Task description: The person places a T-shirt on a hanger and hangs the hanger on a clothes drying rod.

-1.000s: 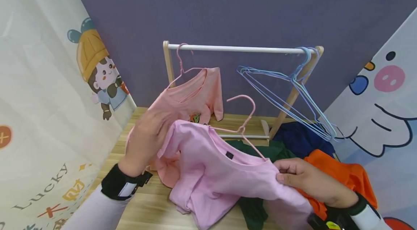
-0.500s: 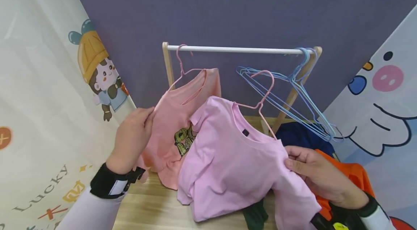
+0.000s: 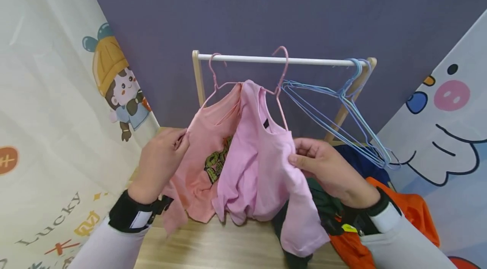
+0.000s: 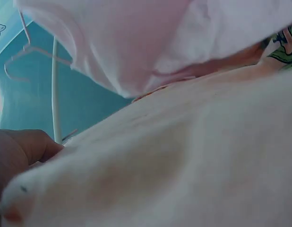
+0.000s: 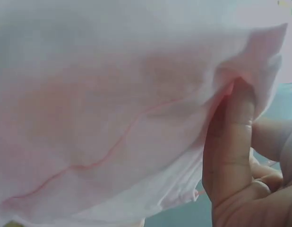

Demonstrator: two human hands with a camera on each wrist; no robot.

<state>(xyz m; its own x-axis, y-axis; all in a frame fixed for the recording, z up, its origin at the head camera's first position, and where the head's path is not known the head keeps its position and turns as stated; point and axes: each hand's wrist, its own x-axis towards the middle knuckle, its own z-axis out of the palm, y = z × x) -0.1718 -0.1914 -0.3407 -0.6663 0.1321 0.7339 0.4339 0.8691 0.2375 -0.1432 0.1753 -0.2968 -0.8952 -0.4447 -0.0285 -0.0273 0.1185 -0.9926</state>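
Observation:
My right hand (image 3: pixel 335 167) pinches the shoulder of a light pink T-shirt (image 3: pixel 266 176), together with the end of the pink hanger (image 3: pixel 281 110) inside it. That hanger's hook is level with the rail (image 3: pixel 243 58); whether it sits over the rail cannot be told. On the left, a peach T-shirt (image 3: pixel 201 150) with a green print hangs from another pink hanger (image 3: pixel 214 75) hooked on the rail. My left hand (image 3: pixel 161 161) grips its near shoulder. The pink shirt overlaps the peach one's right side. In the right wrist view, fingers (image 5: pixel 236 137) press into pale pink cloth (image 5: pixel 113 118).
Several blue and lilac hangers (image 3: pixel 344 95) hang at the rail's right end by the wooden post (image 3: pixel 363 78). Beneath them lie dark blue (image 3: pixel 357 159), orange (image 3: pixel 411 205) and dark green (image 3: pixel 323 197) garments on the wooden tabletop (image 3: pixel 228 248). Printed curtains flank both sides.
The pink T-shirt and its hanger have risen to rail height, first rightward, then left beside the peach shirt. My left hand has moved left, to the peach shirt's shoulder.

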